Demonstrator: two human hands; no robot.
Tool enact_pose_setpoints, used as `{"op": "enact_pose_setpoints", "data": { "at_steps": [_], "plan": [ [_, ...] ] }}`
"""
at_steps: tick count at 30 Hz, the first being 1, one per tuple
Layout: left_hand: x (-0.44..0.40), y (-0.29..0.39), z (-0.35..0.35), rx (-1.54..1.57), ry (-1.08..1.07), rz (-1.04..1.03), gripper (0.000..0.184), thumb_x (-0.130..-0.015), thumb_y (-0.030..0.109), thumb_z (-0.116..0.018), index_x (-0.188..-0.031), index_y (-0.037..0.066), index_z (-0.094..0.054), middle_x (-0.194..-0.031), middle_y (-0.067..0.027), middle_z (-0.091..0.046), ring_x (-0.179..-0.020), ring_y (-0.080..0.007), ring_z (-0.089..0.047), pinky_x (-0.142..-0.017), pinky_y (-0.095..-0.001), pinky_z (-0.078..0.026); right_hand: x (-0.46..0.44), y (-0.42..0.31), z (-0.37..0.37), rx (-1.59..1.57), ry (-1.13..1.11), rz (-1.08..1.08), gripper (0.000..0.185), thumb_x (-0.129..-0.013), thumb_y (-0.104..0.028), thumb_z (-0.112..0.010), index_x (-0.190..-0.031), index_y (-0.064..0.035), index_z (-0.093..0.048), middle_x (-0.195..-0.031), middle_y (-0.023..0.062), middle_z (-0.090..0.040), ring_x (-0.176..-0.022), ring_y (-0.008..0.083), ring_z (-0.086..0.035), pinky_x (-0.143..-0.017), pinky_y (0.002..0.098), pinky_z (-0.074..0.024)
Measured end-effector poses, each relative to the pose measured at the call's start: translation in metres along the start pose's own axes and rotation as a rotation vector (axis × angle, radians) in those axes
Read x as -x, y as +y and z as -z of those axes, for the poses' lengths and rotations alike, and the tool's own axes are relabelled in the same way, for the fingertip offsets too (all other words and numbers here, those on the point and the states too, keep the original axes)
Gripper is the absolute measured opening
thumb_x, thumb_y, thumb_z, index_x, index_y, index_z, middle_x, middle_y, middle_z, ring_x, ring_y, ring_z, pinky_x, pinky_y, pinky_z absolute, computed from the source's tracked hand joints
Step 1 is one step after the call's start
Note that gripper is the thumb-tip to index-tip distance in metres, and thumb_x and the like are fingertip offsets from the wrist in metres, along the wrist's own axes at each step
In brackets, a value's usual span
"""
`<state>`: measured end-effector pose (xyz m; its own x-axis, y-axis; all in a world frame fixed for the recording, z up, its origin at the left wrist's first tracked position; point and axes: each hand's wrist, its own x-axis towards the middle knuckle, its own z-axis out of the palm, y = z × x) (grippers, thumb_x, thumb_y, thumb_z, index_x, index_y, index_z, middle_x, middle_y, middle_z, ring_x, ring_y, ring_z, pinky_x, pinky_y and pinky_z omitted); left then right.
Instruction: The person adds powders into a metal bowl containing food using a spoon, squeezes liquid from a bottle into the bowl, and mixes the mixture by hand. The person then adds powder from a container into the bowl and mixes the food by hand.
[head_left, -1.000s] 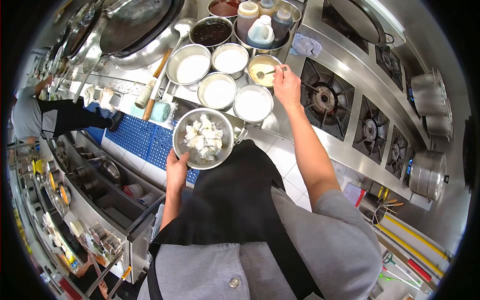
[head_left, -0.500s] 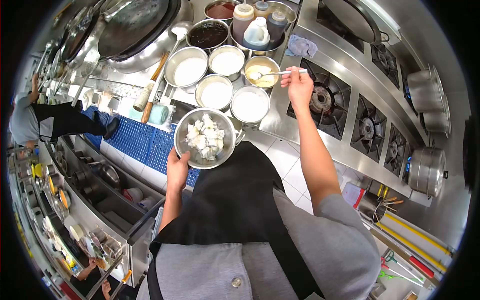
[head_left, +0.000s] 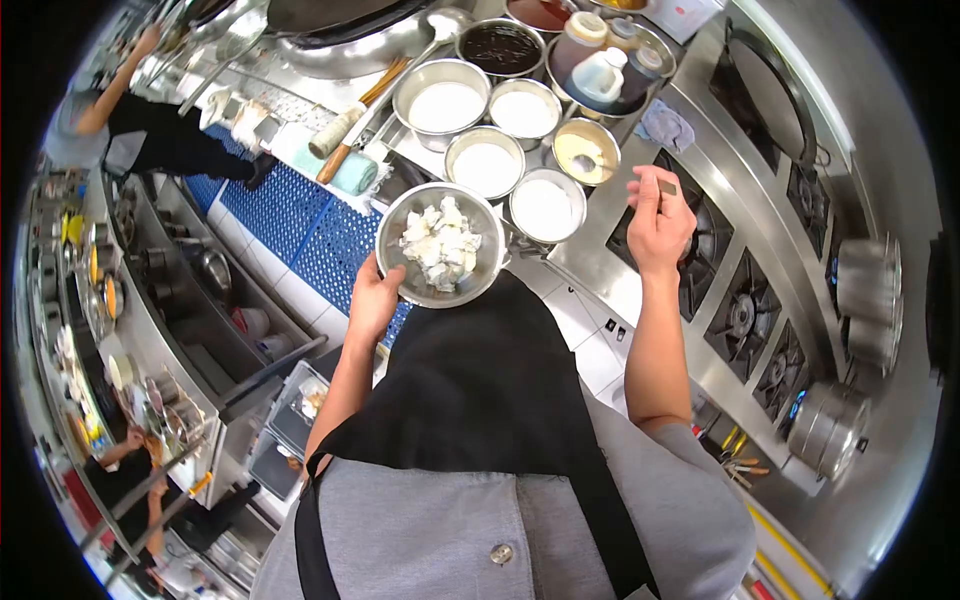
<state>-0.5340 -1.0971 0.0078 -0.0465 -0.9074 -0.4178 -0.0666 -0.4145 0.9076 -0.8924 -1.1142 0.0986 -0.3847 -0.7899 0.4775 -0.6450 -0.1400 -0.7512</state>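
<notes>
My left hand [head_left: 376, 300] grips the rim of a steel bowl [head_left: 492, 262] with the thumb inside its edge. Lumpy white pieces of food [head_left: 440, 243], kind unclear, lie in the bowl. My right hand [head_left: 660, 222] is closed on a spoon, above the stove's near edge. The handle's end shows at the fingers; its middle part is hard to make out. The spoon's bowl [head_left: 585, 162] is over a steel container with pale yellow contents [head_left: 574, 146]. Close by stand several containers of white contents, one of them a pot of white powder-like seasoning [head_left: 547, 206].
A dark sauce pot [head_left: 502, 48] and squeeze bottles [head_left: 598, 76] stand behind. A ladle [head_left: 447, 25], a brush [head_left: 340, 130] and a teal cloth [head_left: 354, 172] lie leftward. Gas burners [head_left: 740, 305] are on the right. A co-worker [head_left: 150, 135] stands at far left.
My right hand has drawn back and turned, the spoon tilting with it. The left hand still holds the bowl. The camera view has shifted, so the counter appears farther right.
</notes>
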Motion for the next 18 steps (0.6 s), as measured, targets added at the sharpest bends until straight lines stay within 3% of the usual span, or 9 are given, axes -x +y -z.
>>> {"op": "enact_pose_setpoints", "data": {
  "at_steps": [1,6,7,11,14,15,16,17,18],
  "plan": [
    [0.006,0.000,0.001,0.053,0.019,0.054,0.035,-0.092,0.007,-0.053,-0.124,-0.006,-0.054,-0.102,-0.0125,-0.068,-0.080,-0.0164,-0.065,-0.066,-0.0298,-0.053,0.002,0.005,-0.002,-0.017,-0.034,-0.063,0.014,-0.098,-0.013,-0.056,-0.097,-0.0015,-0.065,-0.075,0.0084,-0.067,-0.061,0.0129,-0.060,-0.056,0.0279,-0.0483],
    [0.039,-0.020,-0.004,0.409,0.236,0.098,0.032,-0.093,0.004,-0.051,-0.123,-0.007,-0.052,-0.105,-0.0142,-0.067,-0.083,-0.0185,-0.066,-0.068,-0.0311,-0.055,0.036,0.063,-0.046,0.169,-0.363,0.079,0.019,-0.098,-0.017,-0.052,-0.094,-0.0019,-0.064,-0.075,0.0158,-0.068,-0.069,0.0310,-0.068,-0.067,0.0396,-0.0518],
    [0.046,-0.033,-0.003,0.413,0.283,0.099,0.031,-0.093,0.003,-0.051,-0.122,-0.005,-0.052,-0.105,-0.0143,-0.066,-0.083,-0.0198,-0.066,-0.068,-0.0328,-0.056,0.042,0.066,-0.046,0.063,-0.368,-0.194,0.022,-0.098,-0.020,-0.052,-0.099,-0.0013,-0.064,-0.074,0.0143,-0.068,-0.070,0.0258,-0.067,-0.069,0.0375,-0.0511],
    [0.082,-0.073,-0.014,0.686,0.577,0.142,0.032,-0.092,0.002,-0.051,-0.124,0.001,-0.051,-0.107,-0.0133,-0.065,-0.087,-0.0232,-0.066,-0.063,-0.0344,-0.054,0.020,0.109,-0.030,0.127,-0.439,-0.333,0.031,-0.095,-0.026,-0.061,-0.112,0.0005,-0.063,-0.073,0.0100,-0.067,-0.069,0.0157,-0.061,-0.068,0.0298,-0.0485],
    [0.112,-0.111,-0.017,0.894,0.745,0.137,0.038,-0.090,0.004,-0.053,-0.127,0.005,-0.051,-0.119,-0.0140,-0.060,-0.100,-0.0299,-0.061,-0.076,-0.0438,-0.052,0.003,0.107,-0.010,0.101,-0.353,-0.201,0.036,-0.093,-0.030,-0.065,-0.112,0.0011,-0.063,-0.075,0.0079,-0.064,-0.067,0.0146,-0.058,-0.066,0.0295,-0.0477],
    [0.122,-0.124,-0.017,0.915,0.798,0.163,0.038,-0.089,0.006,-0.053,-0.128,0.005,-0.051,-0.121,-0.0141,-0.059,-0.103,-0.0300,-0.059,-0.080,-0.0441,-0.051,-0.005,0.107,-0.004,-0.024,-0.324,-0.276,0.038,-0.093,-0.033,-0.067,-0.111,0.0003,-0.064,-0.077,0.0064,-0.060,-0.068,0.0133,-0.054,-0.065,0.0297,-0.0465],
    [0.134,-0.144,-0.016,0.906,0.858,0.212,0.040,-0.089,0.008,-0.053,-0.128,0.005,-0.050,-0.121,-0.0141,-0.058,-0.105,-0.0298,-0.058,-0.083,-0.0445,-0.049,-0.016,0.091,0.002,0.074,-0.271,-0.219,0.037,-0.092,-0.032,-0.069,-0.110,0.0000,-0.064,-0.076,0.0061,-0.058,-0.066,0.0127,-0.051,-0.064,0.0285,-0.0454],
    [0.144,-0.177,-0.013,1.002,0.934,0.212,0.048,-0.084,0.000,-0.051,-0.132,0.003,-0.047,-0.119,-0.0168,-0.058,-0.098,-0.0304,-0.061,-0.072,-0.0420,-0.053,-0.025,0.089,0.004,0.114,-0.240,-0.154,0.036,-0.092,-0.031,-0.068,-0.109,-0.0001,-0.065,-0.077,0.0058,-0.058,-0.066,0.0129,-0.052,-0.064,0.0279,-0.0453],
    [0.157,-0.184,-0.017,1.010,1.029,0.258,0.047,-0.084,0.000,-0.050,-0.131,-0.001,-0.046,-0.122,-0.0179,-0.055,-0.101,-0.0313,-0.060,-0.073,-0.0423,-0.054,-0.035,0.083,0.004,0.155,-0.211,-0.093,0.034,-0.092,-0.030,-0.068,-0.109,-0.0001,-0.065,-0.077,0.0056,-0.058,-0.066,0.0131,-0.052,-0.064,0.0274,-0.0451]
  ]
}}
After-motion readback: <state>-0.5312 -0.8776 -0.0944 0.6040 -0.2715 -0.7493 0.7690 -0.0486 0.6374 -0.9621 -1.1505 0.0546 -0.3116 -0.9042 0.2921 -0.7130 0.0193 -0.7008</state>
